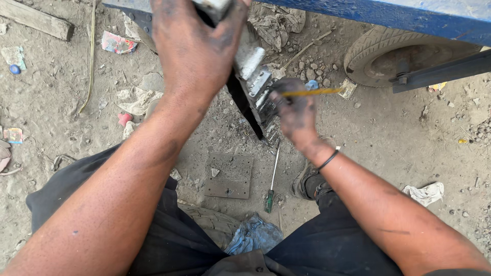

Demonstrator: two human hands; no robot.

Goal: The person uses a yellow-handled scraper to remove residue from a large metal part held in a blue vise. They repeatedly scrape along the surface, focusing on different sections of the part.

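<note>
Closest to the camera are dark trousers (174, 240) over the person's legs, with a crumpled blue rag (254, 236) lying between the knees and a worn shoe (306, 180) on the dirt by the right leg. Just beyond, on the ground, lie a flat grey square plate (230, 175) and a screwdriver (271, 180) with a green handle, its shaft pointing away. Above these the right hand (296, 111), blackened with grease and with a dark band on the wrist, is closed around a thin yellow tool (312, 92) whose tip points to the right; the tool's near end is hidden in the fist. That hand presses against the lower end of the metal part (254, 84), a long, grimy piece with silvery ribbed blocks on one face and a dark black edge along the other, held tilted in the air above the plate. The left hand (197, 48), also greasy, is clamped over the part's upper end, covering it. Farther off the dirt is strewn with stones, rags (135, 99) and scraps of wrapper (118, 43). At the far right a tyre (388, 43) sits under a blue vehicle body (409, 15).
</note>
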